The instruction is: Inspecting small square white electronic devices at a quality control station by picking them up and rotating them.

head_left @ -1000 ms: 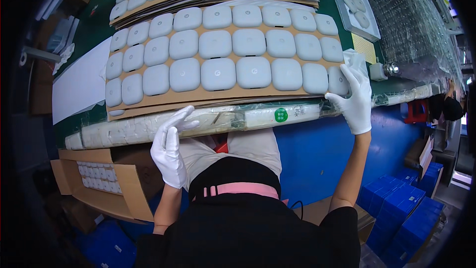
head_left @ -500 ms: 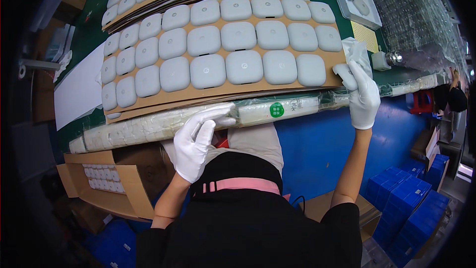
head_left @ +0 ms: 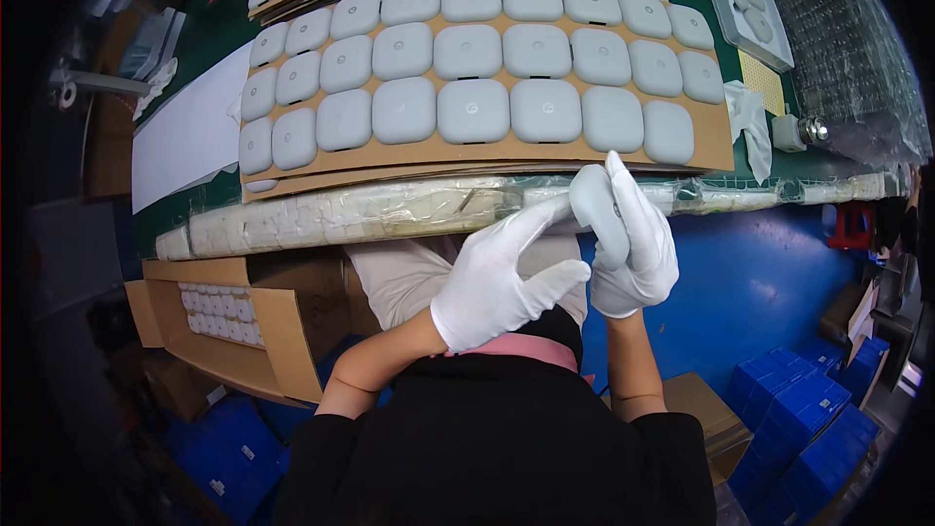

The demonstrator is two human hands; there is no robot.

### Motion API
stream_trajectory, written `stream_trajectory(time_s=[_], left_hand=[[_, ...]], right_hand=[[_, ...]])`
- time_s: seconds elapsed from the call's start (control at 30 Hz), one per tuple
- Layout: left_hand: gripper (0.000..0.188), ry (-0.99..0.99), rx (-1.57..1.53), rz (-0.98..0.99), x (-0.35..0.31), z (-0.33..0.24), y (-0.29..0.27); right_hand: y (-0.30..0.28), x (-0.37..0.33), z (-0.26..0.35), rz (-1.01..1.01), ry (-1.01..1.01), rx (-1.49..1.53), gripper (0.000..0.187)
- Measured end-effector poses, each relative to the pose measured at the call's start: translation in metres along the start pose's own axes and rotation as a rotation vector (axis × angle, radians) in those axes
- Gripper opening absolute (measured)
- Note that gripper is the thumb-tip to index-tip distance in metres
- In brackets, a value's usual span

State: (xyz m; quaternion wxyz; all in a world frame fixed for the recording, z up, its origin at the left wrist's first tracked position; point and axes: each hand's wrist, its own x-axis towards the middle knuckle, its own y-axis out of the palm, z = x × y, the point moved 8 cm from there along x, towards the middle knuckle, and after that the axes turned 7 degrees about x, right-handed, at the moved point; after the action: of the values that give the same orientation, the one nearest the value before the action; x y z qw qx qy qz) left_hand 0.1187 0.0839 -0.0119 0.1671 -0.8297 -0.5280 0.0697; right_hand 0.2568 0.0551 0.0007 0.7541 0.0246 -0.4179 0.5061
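In front of my body, past the table's near edge, my white-gloved right hand grips a pale grey rounded-square plastic cover, tilted on edge. My left hand, gloved too, reaches in from the left with fingers stretched and thumb apart. Its fingertips come up to the cover's left side; whether they touch it I cannot tell. Rows of similar covers lie on a brown cardboard sheet atop a stack of sheets. At the right end of its near row, bare cardboard shows.
A film-wrapped padded roll lines the table's near edge. Behind stands another stack of covers. To the right are a white tray, a metal-capped bottle and bubble wrap. An open carton sits lower left; blue boxes lower right.
My right hand has brought the cover from the sheet's right end in toward my body. My left hand has moved right to meet it. The whole view has shifted slightly.
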Motion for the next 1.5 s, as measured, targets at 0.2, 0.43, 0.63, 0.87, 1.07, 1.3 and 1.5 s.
stream_trajectory(time_s=[0.2,0.43,0.63,0.87,1.07,1.3,1.5], left_hand=[[0.049,-0.259,-0.150,0.003,-0.027,0.024,-0.020],[0.044,-0.324,-0.290,-0.068,-0.044,0.046,-0.037],[0.043,-0.401,-0.466,-0.046,-0.049,0.064,-0.044],[0.049,-0.475,-0.678,-0.031,-0.043,0.077,-0.048],[0.053,-0.548,-0.896,-0.010,-0.043,0.076,-0.041],[0.049,-0.488,-0.604,-0.044,-0.049,0.066,-0.047],[0.049,-0.496,-0.670,-0.046,-0.047,0.067,-0.042]], right_hand=[[0.039,-0.016,0.027,0.124,-0.128,-0.047,0.079],[0.064,-0.024,0.023,0.070,-0.094,0.080,0.109],[0.070,-0.017,0.021,0.136,-0.010,0.167,0.117],[0.072,-0.013,0.020,0.167,0.013,0.243,0.117],[0.071,-0.009,0.028,0.168,0.062,0.267,0.101],[0.054,0.008,0.014,0.341,-0.092,-0.264,0.085],[0.051,0.001,0.008,0.239,-0.025,0.019,0.088]])
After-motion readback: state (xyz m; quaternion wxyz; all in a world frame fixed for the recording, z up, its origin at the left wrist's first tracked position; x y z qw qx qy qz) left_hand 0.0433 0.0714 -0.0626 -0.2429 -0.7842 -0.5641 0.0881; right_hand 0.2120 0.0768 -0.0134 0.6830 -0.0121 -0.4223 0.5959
